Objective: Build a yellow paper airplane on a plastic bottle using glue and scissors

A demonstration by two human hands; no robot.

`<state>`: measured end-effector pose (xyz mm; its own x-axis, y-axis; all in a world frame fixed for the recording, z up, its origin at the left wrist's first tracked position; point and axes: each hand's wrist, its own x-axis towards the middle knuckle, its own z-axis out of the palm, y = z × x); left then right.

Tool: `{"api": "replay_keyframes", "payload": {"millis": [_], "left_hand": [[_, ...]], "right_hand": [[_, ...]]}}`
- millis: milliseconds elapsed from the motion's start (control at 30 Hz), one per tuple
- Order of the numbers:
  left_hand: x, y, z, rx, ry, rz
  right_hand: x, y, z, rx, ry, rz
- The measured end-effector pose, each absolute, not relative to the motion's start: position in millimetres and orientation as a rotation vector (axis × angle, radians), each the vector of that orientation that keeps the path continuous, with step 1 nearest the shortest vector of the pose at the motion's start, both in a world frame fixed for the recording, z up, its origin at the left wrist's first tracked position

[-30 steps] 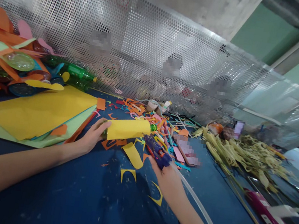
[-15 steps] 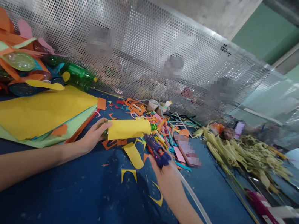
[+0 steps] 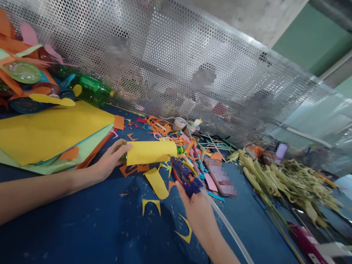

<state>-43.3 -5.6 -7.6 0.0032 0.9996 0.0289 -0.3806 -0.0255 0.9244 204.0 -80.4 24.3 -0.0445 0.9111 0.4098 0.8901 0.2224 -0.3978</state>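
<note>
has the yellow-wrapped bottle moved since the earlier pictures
No, not visibly: in the left hand, the yellow-wrapped bottle keeps its place and tilt against the round-ended yellow cutout.

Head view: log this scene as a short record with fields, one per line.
Left hand: the left hand grips the base end of a green bottle
Bottle: tilted, wrapped in yellow paper, neck bare
Right hand: the right hand holds a blue glue gun
Gun tip: close to the wrap's neck end; contact cannot be told
Surface: blue table
Left side: paper stack
Middle: yellow offcuts
Right side: dried husks, magenta power strip
</note>
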Motion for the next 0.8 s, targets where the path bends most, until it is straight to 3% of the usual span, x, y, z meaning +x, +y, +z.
{"api": "replay_keyframes", "payload": {"millis": [800], "left_hand": [[-43.1, -5.4, -7.5, 0.948, 0.894, 1.377]], "right_hand": [[211.4, -83.8, 31.1, -1.615, -1.875, 0.152]]}}
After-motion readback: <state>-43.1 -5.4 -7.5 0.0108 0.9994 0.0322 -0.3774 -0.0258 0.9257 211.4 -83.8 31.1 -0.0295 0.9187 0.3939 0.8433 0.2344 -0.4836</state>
